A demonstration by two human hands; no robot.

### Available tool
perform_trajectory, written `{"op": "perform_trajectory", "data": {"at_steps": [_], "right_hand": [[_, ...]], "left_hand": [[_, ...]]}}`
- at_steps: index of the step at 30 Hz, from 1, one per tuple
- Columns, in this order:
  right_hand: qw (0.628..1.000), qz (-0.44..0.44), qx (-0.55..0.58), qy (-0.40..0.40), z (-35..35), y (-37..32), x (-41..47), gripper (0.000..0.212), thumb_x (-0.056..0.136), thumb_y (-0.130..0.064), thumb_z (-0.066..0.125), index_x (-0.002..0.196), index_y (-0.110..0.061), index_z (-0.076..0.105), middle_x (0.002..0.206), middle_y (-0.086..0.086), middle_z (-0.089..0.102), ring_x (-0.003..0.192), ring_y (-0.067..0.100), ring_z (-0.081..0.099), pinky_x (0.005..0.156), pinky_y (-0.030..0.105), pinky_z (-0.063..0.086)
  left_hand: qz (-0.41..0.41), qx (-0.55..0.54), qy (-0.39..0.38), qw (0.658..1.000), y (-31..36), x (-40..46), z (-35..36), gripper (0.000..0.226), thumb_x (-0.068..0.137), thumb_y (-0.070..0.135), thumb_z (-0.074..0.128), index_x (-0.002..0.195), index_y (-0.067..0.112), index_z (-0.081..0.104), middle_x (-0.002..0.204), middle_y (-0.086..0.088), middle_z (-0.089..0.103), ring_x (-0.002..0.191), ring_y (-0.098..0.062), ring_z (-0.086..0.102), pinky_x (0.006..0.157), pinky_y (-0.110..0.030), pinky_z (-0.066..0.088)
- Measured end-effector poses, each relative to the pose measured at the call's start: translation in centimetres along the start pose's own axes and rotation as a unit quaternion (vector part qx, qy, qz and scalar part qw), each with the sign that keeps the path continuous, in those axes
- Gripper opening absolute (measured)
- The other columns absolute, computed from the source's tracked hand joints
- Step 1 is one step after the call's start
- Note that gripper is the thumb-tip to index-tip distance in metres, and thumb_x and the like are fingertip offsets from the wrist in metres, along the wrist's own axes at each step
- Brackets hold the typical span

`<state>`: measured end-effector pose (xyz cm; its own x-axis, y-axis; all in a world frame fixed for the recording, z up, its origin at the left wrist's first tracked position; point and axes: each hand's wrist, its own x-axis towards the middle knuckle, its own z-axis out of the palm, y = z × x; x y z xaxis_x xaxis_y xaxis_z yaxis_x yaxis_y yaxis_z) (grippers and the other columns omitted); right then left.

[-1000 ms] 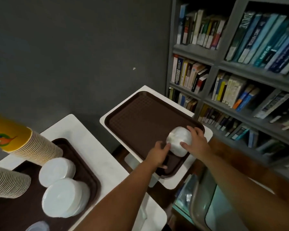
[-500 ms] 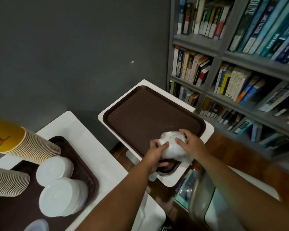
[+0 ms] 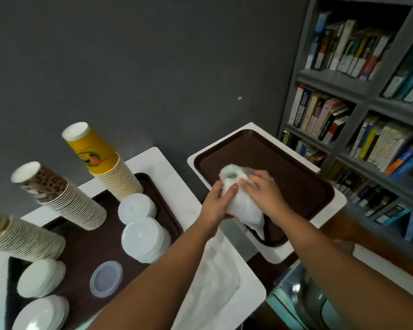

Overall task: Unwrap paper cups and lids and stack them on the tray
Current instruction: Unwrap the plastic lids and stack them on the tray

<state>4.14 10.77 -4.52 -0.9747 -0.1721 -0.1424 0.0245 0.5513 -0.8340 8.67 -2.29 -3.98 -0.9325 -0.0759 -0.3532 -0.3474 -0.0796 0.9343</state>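
Both hands are gripping a wrapped stack of lids [image 3: 242,200]: left hand [image 3: 216,203] curled round its left side, right hand [image 3: 264,192] pinching the plastic on the right. The stack's long axis tilts up and away, top end toward the wall, bottom toward the person. It's held just over the near edge of the right tray [image 3: 296,177]. Further left, the other tray [image 3: 81,246] has unwrapped lids and leaning cup stacks [image 3: 110,172].

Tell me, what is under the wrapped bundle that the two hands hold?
Under the wrapped bundle lies the near corner of the brown tray. Both hands grip it; the tray part directly beneath is hidden.
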Motion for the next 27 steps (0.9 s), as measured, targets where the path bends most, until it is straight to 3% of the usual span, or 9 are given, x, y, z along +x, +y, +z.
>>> {"op": "perform_trajectory", "data": {"at_steps": [3,7,12,16,20,24,27], "right_hand": [[0.996,-0.057,0.062,-0.014,1.6,-3.3,-0.9,0.026,0.095,-0.021,0.055,0.11,-0.002,0.064,0.107,0.007,0.056,0.104,0.026,0.058,0.085,0.034,0.047],[0.991,-0.098,0.09,-0.006,3.6,-6.8,-2.3,0.018,0.092,-0.015,0.058,0.094,0.002,0.064,0.089,0.017,0.065,0.085,0.029,0.062,0.075,0.039,0.05],[0.981,-0.117,0.155,-0.002,6.1,-10.2,-4.5,0.023,0.093,-0.02,0.057,0.089,0.001,0.062,0.083,0.019,0.067,0.072,0.027,0.061,0.062,0.031,0.048],[0.972,-0.129,0.191,-0.042,8.5,-12.4,-5.9,0.014,0.091,-0.019,0.061,0.088,-0.006,0.062,0.083,0.014,0.068,0.075,0.026,0.064,0.072,0.041,0.052],[0.956,-0.151,0.219,-0.123,10.8,-14.2,-7.6,0.004,0.09,-0.015,0.062,0.086,-0.016,0.061,0.083,0.007,0.068,0.079,0.02,0.064,0.077,0.037,0.053],[0.941,-0.164,0.259,-0.145,12.6,-16.2,-9.4,0.009,0.091,-0.018,0.061,0.082,-0.016,0.062,0.069,-0.002,0.062,0.066,0.008,0.058,0.071,0.022,0.049],[0.936,-0.17,0.274,-0.144,14.2,-17.5,-10.5,0.021,0.092,-0.021,0.06,0.072,-0.017,0.057,0.059,-0.005,0.057,0.052,0.005,0.052,0.062,0.02,0.045]], "left_hand": [[-0.007,0.023,0.022,0.999,0.9,-1.6,-2.7,0.037,0.091,0.048,0.054,0.121,0.027,0.057,0.118,-0.003,0.063,0.105,-0.018,0.063,0.074,-0.032,0.059],[-0.038,-0.002,0.033,0.999,1.5,-4.2,-5.8,0.045,0.088,0.059,0.051,0.119,0.027,0.06,0.112,0.002,0.069,0.101,-0.015,0.066,0.071,-0.029,0.057],[0.008,-0.08,0.133,0.988,1.8,-7.5,-8.6,0.075,0.068,0.061,0.068,0.123,0.024,0.034,0.125,-0.004,0.054,0.107,-0.02,0.061,0.091,-0.042,0.053],[0.058,0.026,0.164,0.984,1.4,-10.3,-10.6,0.083,0.069,0.033,0.081,0.126,0.027,0.02,0.125,0.001,0.044,0.11,-0.013,0.052,0.076,-0.017,0.052],[0.047,0.056,0.187,0.98,0.0,-11.9,-13.9,0.111,0.045,0.043,0.087,0.132,0.024,0.021,0.13,-0.001,0.045,0.118,-0.018,0.051,0.097,-0.041,0.049],[0.032,0.079,0.14,0.986,-1.5,-14.6,-17.3,0.103,0.041,0.038,0.085,0.124,0.034,0.023,0.132,-0.005,0.04,0.122,-0.023,0.049,0.099,-0.048,0.048],[-0.002,0.098,0.118,0.988,-2.4,-17.2,-19.8,0.098,0.043,0.036,0.081,0.12,0.037,0.021,0.133,-0.005,0.035,0.123,-0.022,0.045,0.099,-0.047,0.048]]}}
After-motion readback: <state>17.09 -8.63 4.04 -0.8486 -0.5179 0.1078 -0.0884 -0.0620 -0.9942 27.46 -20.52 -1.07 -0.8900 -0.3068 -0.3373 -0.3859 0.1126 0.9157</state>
